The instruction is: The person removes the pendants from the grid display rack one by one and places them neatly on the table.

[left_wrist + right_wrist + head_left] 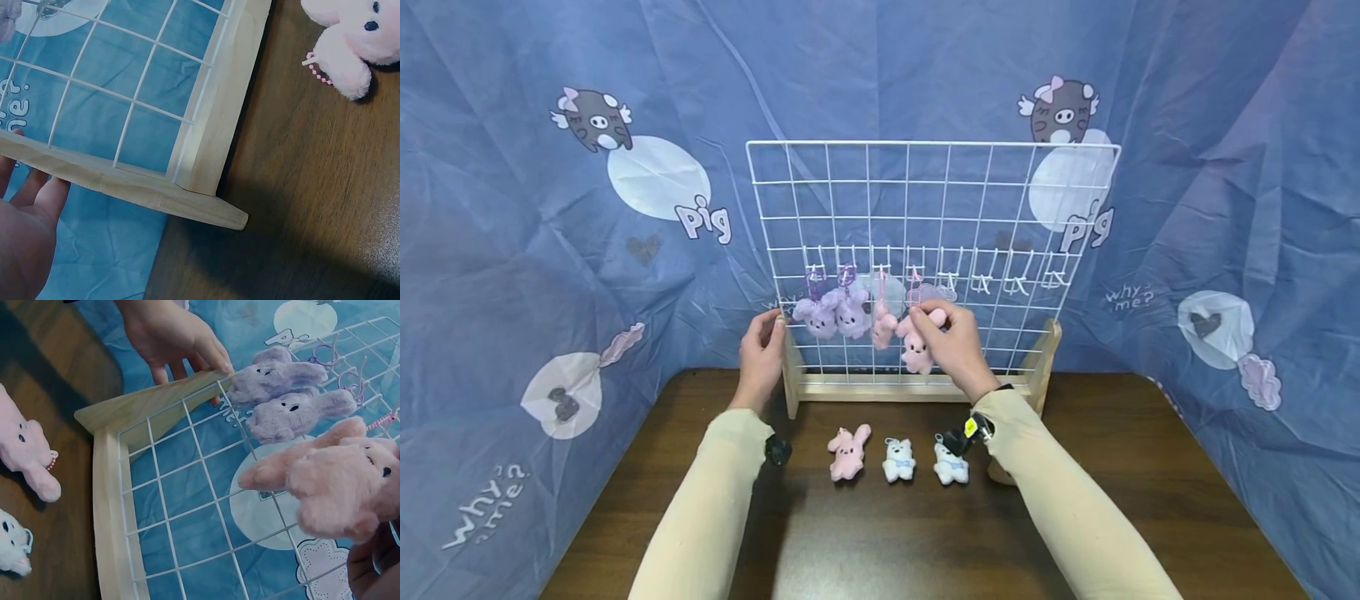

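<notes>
A white wire grid [887, 179] stands upright in a wooden stand [880, 389]. My left hand [760, 354] grips the stand's left wooden side piece [156, 403], with fingers around its edge. My right hand [955, 346] pinches a pink plush keychain [916, 357], whose pink strap runs up to a hook on the grid. Just left of it, another pink plush keychain [882, 329] hangs sideways. Two purple plush keychains, one outer [816, 320] and one inner [852, 317], hang farther left. My right palm is hidden in the head view.
Bare white hooks [981, 283] line the grid's right half. On the brown table [865, 542] before the stand lie a pink plush keychain [847, 454] and two white ones, a middle one [898, 462] and one [951, 469] partly behind my right wrist camera. Blue cloth [880, 67] hangs behind.
</notes>
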### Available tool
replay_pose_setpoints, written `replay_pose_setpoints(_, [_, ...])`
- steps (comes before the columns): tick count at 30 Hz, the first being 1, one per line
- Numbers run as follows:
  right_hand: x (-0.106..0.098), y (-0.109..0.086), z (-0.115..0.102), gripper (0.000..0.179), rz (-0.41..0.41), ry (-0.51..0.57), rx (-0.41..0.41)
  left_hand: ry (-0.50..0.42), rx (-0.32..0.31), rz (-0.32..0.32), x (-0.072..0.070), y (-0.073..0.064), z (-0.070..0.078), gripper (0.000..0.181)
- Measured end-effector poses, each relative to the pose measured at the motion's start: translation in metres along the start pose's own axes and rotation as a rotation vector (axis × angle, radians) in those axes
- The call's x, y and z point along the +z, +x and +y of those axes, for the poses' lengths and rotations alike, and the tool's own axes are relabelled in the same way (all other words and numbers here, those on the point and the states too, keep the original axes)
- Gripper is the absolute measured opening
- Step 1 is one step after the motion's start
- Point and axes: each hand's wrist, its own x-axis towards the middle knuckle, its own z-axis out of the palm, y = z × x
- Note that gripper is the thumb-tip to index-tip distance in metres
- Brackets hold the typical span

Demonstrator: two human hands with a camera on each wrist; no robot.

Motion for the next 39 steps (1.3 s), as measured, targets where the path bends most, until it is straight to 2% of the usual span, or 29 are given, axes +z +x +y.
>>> replay_pose_setpoints(10, [-0.003,-0.002,-0.006,0.023,-0.001,-0.021,-0.063,-0.016,0.004,-0.008,-0.001,0.001,-0.002,0.038])
replay_pose_setpoints(19, [-0.008,-0.004,-0.010,0.022,-0.027,-0.044,-0.061,-0.014,0.001,-0.013,-0.001,-0.001,0.001,0.038])
replay_pose_setpoints(26, [-0.011,-0.007,-0.014,0.018,-0.039,-0.023,-0.090,-0.017,0.001,-0.011,-0.001,-0.001,0.001,0.038])
replay_pose_setpoints(34, [-0.012,-0.008,-0.013,0.020,-0.034,-0.010,-0.100,-0.020,-0.011,-0.012,0.000,-0.001,0.000,0.039])
replay_pose_setpoints(39, [-0.011,-0.010,-0.022,0.017,-0.021,-0.014,-0.100,-0.024,-0.002,-0.009,0.000,0.000,-0.001,0.037])
